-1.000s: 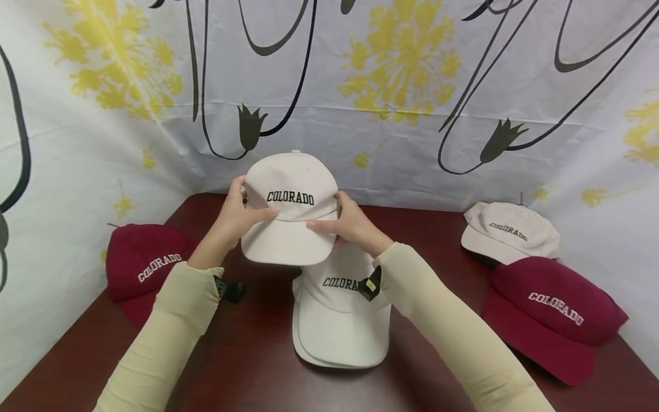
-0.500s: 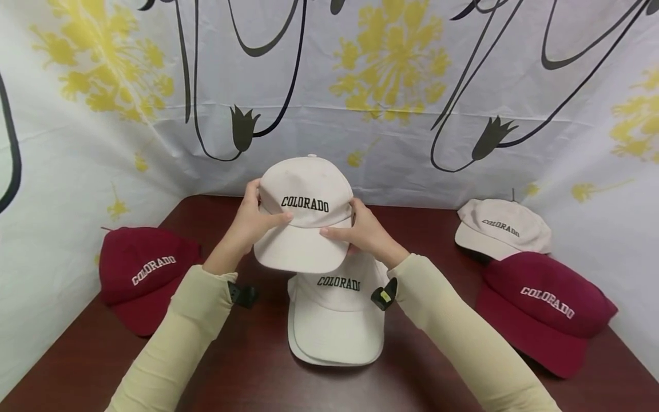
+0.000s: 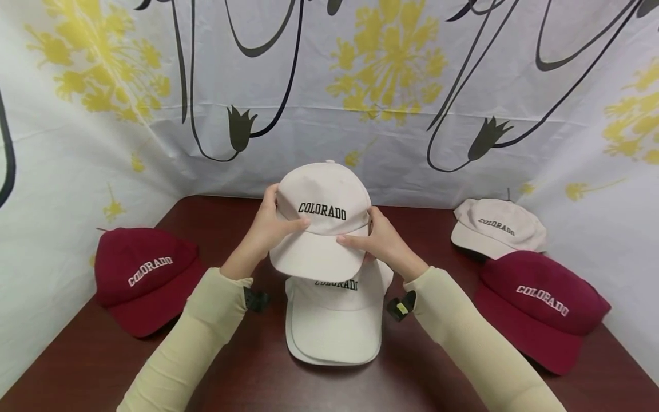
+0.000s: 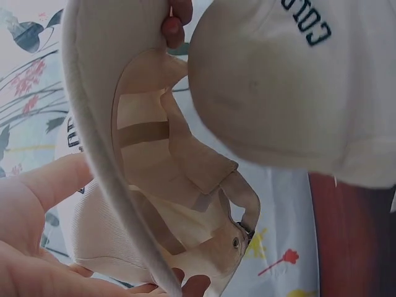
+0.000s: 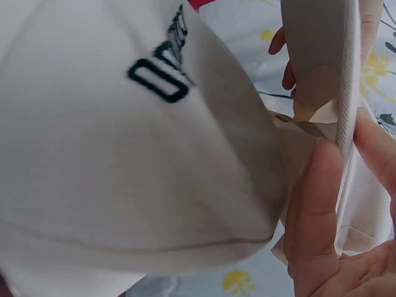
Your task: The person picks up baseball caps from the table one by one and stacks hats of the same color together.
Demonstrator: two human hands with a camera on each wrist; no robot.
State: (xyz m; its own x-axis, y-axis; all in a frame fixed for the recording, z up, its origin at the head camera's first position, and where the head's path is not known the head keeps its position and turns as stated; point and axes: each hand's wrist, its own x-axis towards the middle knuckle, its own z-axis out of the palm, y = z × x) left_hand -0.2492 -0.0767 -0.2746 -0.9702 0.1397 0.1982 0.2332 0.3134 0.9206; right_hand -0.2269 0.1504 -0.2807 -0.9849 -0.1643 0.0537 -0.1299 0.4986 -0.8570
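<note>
Both hands on it now: left hand point(image 3: 269, 228) and right hand point(image 3: 387, 240) grip a white cap point(image 3: 325, 191) by its two sides, brim facing the person. It's up over the back of the stacked caps point(image 3: 336, 339), brims aligned; touching or not, I can't tell. Bare counter point(image 3: 242, 355) separates that stack from red caps left point(image 3: 144, 274) and right point(image 3: 540, 303).

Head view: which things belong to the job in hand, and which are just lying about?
Likely the job:
held white cap, in left hand and right hand
stacked white caps, partly hidden

Apparently lying about:
left red cap
right red cap
far white cap, behind it
</note>
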